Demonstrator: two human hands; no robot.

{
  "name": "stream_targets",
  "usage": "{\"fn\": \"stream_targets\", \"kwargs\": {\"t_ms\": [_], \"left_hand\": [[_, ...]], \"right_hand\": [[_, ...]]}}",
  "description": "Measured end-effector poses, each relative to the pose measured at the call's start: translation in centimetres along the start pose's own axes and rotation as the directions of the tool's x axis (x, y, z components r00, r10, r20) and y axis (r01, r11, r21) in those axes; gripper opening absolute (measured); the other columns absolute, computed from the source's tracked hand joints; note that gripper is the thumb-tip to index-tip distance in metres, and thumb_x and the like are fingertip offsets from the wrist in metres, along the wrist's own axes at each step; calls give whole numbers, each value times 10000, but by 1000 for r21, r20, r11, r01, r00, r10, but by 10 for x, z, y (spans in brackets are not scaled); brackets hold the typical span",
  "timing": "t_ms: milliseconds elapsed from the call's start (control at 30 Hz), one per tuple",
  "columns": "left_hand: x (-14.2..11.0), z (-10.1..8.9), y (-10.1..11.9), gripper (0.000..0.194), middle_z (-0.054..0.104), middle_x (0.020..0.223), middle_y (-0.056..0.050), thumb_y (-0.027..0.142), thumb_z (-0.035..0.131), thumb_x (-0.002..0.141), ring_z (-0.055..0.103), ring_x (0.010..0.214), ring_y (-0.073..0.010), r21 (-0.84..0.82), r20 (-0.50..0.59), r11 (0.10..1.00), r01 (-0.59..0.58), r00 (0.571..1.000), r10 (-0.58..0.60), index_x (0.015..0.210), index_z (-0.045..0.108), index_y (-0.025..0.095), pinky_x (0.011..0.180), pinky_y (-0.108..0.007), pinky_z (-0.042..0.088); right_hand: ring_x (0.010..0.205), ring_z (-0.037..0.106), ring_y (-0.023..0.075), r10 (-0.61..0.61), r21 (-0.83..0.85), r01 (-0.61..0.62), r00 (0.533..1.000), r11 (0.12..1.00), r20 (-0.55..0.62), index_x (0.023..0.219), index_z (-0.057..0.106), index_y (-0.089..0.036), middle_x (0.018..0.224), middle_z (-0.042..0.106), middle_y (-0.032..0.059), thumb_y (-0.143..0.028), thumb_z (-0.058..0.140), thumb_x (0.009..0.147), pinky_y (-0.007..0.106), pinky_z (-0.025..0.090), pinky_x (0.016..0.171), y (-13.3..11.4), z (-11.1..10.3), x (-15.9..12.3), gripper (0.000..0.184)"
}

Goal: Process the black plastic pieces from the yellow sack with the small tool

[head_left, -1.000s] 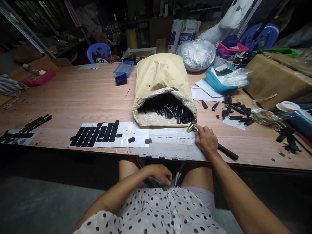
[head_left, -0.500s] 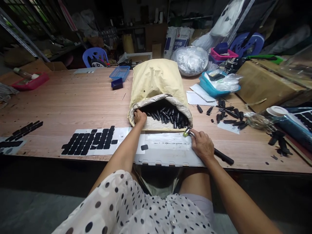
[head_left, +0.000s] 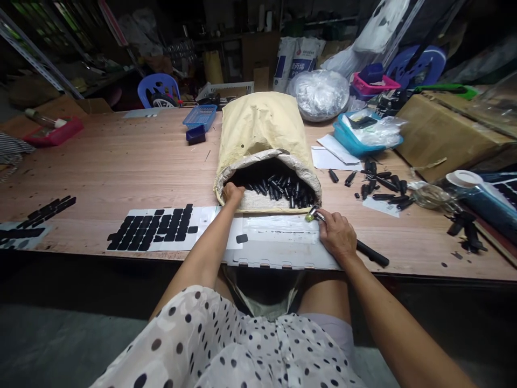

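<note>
One hammer point(head_left: 370, 252) slants in the right hand point(head_left: 338, 234), head pointing forward-left.

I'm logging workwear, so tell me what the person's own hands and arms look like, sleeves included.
No glove shows on the left hand or the right hand, and no watch or bracelet shows. The left arm has a loose white sleeve with dark dots, the forearm uncovered. The right arm is uncovered as far as the picture shows.

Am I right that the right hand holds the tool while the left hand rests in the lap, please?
The left hand is not in the lap: the head view shows it at the mouth of the sack. The right hand does hold the tool.
</note>
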State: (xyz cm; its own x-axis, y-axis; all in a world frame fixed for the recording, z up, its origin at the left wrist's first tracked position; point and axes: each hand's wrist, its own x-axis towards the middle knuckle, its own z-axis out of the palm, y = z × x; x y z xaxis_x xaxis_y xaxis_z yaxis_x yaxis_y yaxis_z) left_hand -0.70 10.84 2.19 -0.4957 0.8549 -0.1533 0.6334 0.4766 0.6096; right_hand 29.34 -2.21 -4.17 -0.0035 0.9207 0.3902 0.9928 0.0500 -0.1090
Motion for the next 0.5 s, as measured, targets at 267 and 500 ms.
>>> {"fn": "stream_targets", "kwargs": {"t_ms": [267,500], "left_hand": [[-73,-12,-30,249,659,901,-28,248,666,798,604,852,-188,-165,237,779,-605,742,627,1034,737,216,795,-309,493],[-116,4,-71,193,622,942,-47,316,697,832,520,960,-242,-108,386,670,-734,590,709,1001,758,244,894,-391,438]], "right_hand": [[817,456,229,21,2,-21,999,1000,28,1230,647,-245,876,540,77,-250,458,922,323,309,681,-2,-6,1,361],[852,452,240,35,21,-36,998,999,53,1249,634,-229,902,536,89,-277,463,919,333,322,706,1,-4,2,375]]}}
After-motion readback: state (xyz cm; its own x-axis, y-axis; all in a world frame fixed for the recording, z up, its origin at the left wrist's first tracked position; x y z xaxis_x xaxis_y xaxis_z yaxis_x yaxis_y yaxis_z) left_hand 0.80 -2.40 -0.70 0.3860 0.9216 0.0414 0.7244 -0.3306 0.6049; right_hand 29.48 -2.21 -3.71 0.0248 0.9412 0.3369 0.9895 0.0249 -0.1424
